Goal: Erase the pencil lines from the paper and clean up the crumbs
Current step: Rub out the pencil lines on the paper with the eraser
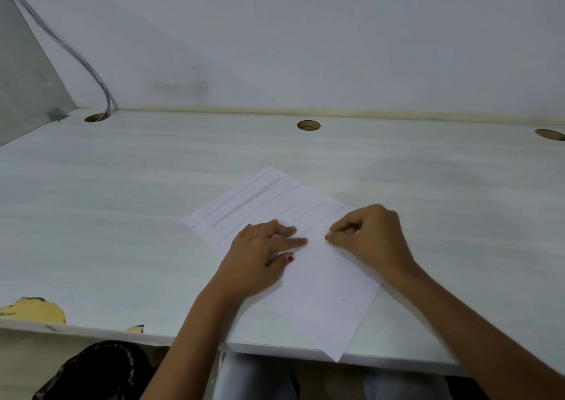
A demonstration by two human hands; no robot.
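A white sheet of paper (321, 292) lies slanted on the desk, and its near corner hangs over the front edge. Several faint pencil lines (260, 198) cross its far half. My left hand (260, 256) presses flat on the middle of the sheet with its fingers spread. My right hand (370, 240) rests on the sheet's right side, fingers curled with their tips on the paper. It pinches a small pale thing, seemingly an eraser (351, 231), which is mostly hidden. I cannot make out any crumbs.
The pale desk (122, 216) meets a white wall at the back, where three round cable holes (308, 125) sit. A grey cable (91, 72) drops into the left hole. The front edge is chipped (33, 309) at left. A dark bag (91, 369) lies below the desk.
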